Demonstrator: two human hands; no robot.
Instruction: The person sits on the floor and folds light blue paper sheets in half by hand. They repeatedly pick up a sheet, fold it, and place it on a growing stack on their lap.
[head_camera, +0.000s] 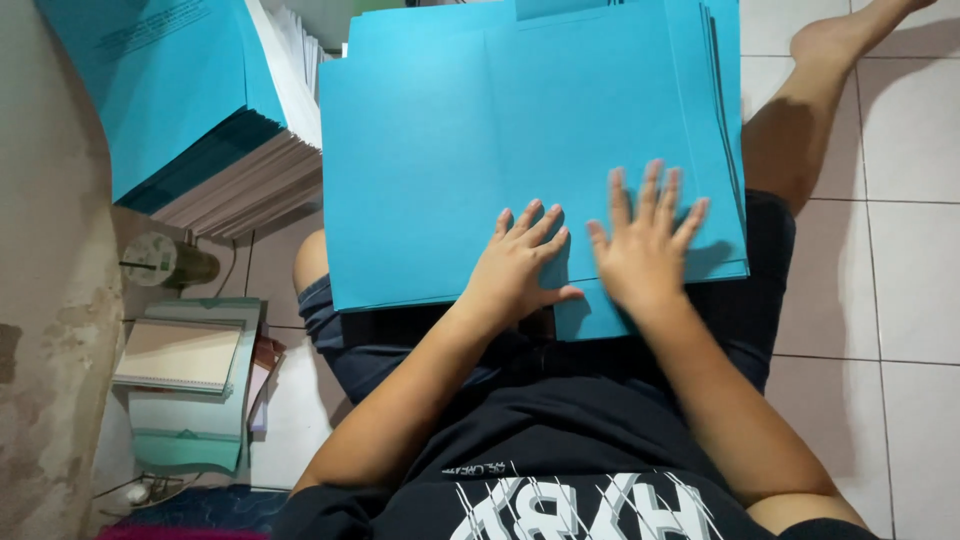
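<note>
Both hands flat, fingers spread wide, gripping nothing: left hand (520, 262) and right hand (645, 245) side by side, pressing on blue paper sheets (480, 150) stacked across the lap, long axis left to right, above tiled floor (900, 250)

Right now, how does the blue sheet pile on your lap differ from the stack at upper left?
The lap pile lies flat, all blue, under both hands. The upper-left stack is untouched, thicker, tilted, with white page edges showing. Both have the same blue on top.
</note>
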